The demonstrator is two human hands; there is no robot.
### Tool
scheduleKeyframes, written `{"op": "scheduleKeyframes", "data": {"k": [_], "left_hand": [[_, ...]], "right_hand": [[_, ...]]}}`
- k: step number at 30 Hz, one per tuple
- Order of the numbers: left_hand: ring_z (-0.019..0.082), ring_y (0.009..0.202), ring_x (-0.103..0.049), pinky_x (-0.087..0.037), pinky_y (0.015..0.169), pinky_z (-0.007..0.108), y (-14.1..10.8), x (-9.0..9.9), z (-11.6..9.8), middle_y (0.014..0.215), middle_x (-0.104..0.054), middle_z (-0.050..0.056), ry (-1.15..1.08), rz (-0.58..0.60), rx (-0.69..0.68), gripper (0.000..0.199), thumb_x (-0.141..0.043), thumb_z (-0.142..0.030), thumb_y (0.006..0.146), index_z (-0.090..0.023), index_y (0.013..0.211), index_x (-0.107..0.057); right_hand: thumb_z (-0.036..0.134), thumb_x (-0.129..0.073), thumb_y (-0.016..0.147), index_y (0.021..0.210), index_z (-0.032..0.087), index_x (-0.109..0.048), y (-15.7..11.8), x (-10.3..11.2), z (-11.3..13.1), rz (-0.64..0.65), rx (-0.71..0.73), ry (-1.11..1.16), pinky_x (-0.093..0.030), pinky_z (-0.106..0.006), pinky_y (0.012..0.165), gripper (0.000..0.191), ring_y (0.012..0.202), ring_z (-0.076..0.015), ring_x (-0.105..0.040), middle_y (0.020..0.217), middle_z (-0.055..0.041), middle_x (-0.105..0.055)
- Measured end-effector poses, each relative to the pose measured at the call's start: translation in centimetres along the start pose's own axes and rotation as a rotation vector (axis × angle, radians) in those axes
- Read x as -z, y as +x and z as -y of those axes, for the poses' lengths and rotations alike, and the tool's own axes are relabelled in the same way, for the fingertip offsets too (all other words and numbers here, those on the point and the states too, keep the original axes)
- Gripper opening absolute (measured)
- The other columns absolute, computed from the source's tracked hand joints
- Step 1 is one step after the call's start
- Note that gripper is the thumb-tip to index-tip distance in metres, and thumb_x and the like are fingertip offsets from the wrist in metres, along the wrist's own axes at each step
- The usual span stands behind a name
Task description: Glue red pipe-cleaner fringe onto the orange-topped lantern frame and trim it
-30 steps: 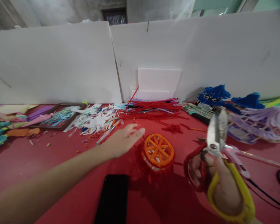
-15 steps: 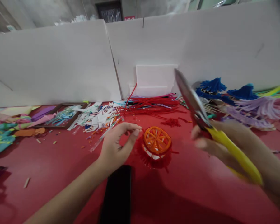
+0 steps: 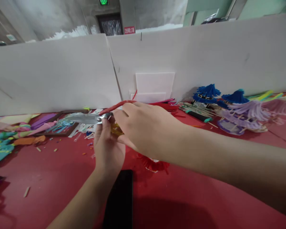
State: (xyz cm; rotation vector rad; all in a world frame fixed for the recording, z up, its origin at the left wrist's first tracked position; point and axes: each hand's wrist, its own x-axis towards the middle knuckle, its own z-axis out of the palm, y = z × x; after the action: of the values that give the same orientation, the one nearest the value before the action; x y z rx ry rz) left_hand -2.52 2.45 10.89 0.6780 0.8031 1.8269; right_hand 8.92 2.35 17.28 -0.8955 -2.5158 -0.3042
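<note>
My right hand (image 3: pixel 145 128) is closed over the yellow-handled scissors (image 3: pixel 88 119), whose blades point left. The fingers of my left hand (image 3: pixel 109 151) close around them near the pivot, just below my right fingers. Much of the handle is hidden between both hands. A red fuzzy stem (image 3: pixel 118 104) runs along the top of my right knuckles to the left; whether it is held I cannot tell. Below my right wrist, a red fringed piece (image 3: pixel 154 164) lies on the table, its upper part hidden by my hand and forearm.
A black phone-like slab (image 3: pixel 120 200) lies under my left wrist. Red stems (image 3: pixel 166 108) and a white card (image 3: pixel 154 83) are at the back. Blue and lilac fringed pieces (image 3: pixel 208 92) stand right, near a green-black tool (image 3: pixel 199 116). Coloured scraps (image 3: pixel 28 140) lie left. White panels (image 3: pixel 62 73) border the table.
My right hand has swung left with the scissors to meet my left hand, and the blades now point left. My left hand has shifted slightly left. The orange wheel-like top is now hidden.
</note>
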Motion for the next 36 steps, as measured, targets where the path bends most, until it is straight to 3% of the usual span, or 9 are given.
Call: {"op": "scheduleKeyframes", "data": {"k": [3, 9, 13, 16, 19, 23, 26, 31, 36], "left_hand": [[0.006, 0.055, -0.057, -0.049, 0.054, 0.019, 1.8, 1.8, -0.8, 0.074, -0.062, -0.005, 0.306, -0.069, 0.085, 0.019, -0.039, -0.020, 0.092, -0.021, 0.081, -0.054], [0.008, 0.041, -0.053, -0.044, 0.038, 0.020, 5.6, 6.4, -0.7, 0.064, -0.061, -0.003, 0.772, 0.002, 0.293, 0.011, -0.053, -0.020, 0.084, -0.017, 0.074, -0.057], [0.013, 0.065, -0.062, -0.052, 0.054, 0.027, 6.8, 8.5, 0.6, 0.086, -0.064, 0.003, 1.072, 0.102, 0.422, 0.020, -0.053, -0.033, 0.088, -0.015, 0.093, -0.060], [0.020, 0.093, -0.062, -0.054, 0.078, 0.041, 7.4, 9.0, 1.4, 0.113, -0.061, 0.008, 1.236, 0.192, 0.512, 0.033, -0.055, -0.034, 0.088, -0.016, 0.115, -0.055], [0.022, 0.099, -0.061, -0.053, 0.082, 0.043, 7.8, 8.7, 2.0, 0.118, -0.059, 0.009, 1.387, 0.311, 0.530, 0.034, -0.056, -0.033, 0.087, -0.017, 0.117, -0.054], [0.018, 0.068, -0.063, -0.052, 0.063, 0.034, 8.6, 8.3, 2.3, 0.079, -0.066, 0.004, 1.573, 0.439, 0.431, 0.031, -0.050, -0.043, 0.088, -0.015, 0.091, -0.061], [0.017, 0.044, -0.054, -0.040, 0.049, 0.029, 9.1, 8.7, 2.4, 0.044, -0.053, -0.002, 1.634, 0.522, 0.331, 0.040, -0.052, -0.055, 0.080, -0.020, 0.061, -0.053], [0.018, 0.042, -0.058, -0.038, 0.049, 0.026, 9.1, 9.4, 2.5, 0.039, -0.054, -0.003, 1.607, 0.568, 0.278, 0.043, -0.060, -0.062, 0.068, -0.022, 0.055, -0.049], [0.016, 0.040, -0.054, -0.035, 0.042, 0.025, 9.7, 8.7, 1.0, 0.043, -0.055, -0.003, 1.534, 0.394, 0.151, 0.041, -0.053, -0.060, 0.074, -0.021, 0.062, -0.054]], "right_hand": [[0.027, -0.050, 0.087, 0.094, 0.015, -0.062, -2.6, 0.9, -1.2, -0.177, 0.175, 0.067, -0.050, -0.030, 0.070, 0.018, 0.084, -0.0175, -0.063, 0.092, -0.0054, -0.067], [0.025, -0.065, 0.077, 0.098, 0.027, -0.061, -9.8, -2.3, -5.8, -0.560, -0.353, 0.177, -0.050, -0.027, 0.071, 0.021, 0.071, -0.0126, -0.063, 0.077, 0.0029, -0.067], [0.030, -0.061, 0.079, 0.097, 0.025, -0.061, -14.5, -7.2, -7.7, -0.534, -0.596, 0.272, -0.049, -0.028, 0.052, 0.018, 0.063, -0.0159, -0.063, 0.076, -0.0007, -0.066], [0.033, -0.060, 0.079, 0.088, 0.026, -0.062, -17.1, -9.8, -7.9, -0.499, -0.674, 0.318, -0.053, -0.035, 0.058, 0.012, 0.062, -0.0188, -0.064, 0.077, -0.0024, -0.068], [0.037, -0.057, 0.080, 0.083, 0.027, -0.061, -18.4, -11.3, -7.7, -0.474, -0.739, 0.379, -0.054, -0.039, 0.058, 0.012, 0.062, -0.0212, -0.065, 0.073, -0.0024, -0.068], [0.041, -0.057, 0.079, 0.083, 0.028, -0.062, -18.6, -11.9, -7.7, -0.434, -0.807, 0.462, -0.055, -0.038, 0.058, 0.014, 0.062, -0.0213, -0.065, 0.073, -0.0022, -0.069], [0.042, -0.057, 0.078, 0.082, 0.026, -0.062, -18.5, -12.0, -7.9, -0.413, -0.844, 0.500, -0.055, -0.037, 0.059, 0.017, 0.062, -0.0206, -0.065, 0.073, -0.0029, -0.068], [0.042, -0.058, 0.077, 0.084, 0.022, -0.063, -18.8, -12.3, -8.1, -0.391, -0.885, 0.561, -0.053, -0.033, 0.059, 0.021, 0.062, -0.0184, -0.063, 0.074, -0.0041, -0.068], [0.040, -0.058, 0.077, 0.086, 0.021, -0.062, -18.6, -12.1, -8.7, -0.419, -0.918, 0.605, -0.052, -0.034, 0.067, 0.021, 0.069, -0.0182, -0.063, 0.078, -0.0048, -0.066]]}}
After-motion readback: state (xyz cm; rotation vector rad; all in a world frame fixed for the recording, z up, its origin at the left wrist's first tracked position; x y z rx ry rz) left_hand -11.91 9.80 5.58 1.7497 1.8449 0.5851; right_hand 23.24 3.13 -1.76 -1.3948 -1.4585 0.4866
